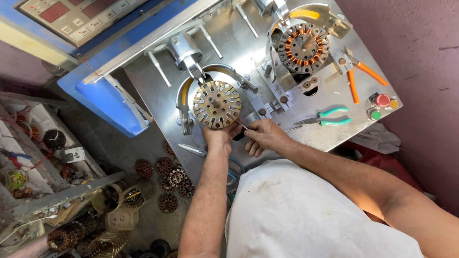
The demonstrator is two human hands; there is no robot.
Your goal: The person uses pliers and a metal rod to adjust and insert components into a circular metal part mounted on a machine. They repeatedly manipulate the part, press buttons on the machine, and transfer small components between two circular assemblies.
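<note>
Control panel with red display windows at the top edge

A pale grey rectangular control panel (92, 6) is set in the blue frame of the machine, at the top left, tilted in the view. Three dark red rectangular display windows (101, 3) are seen on it, with rows of small pale buttons (80, 32) below them. A small white rectangular label (74, 154) is seen lower left, among clutter; its markings are too small to be told.
</note>
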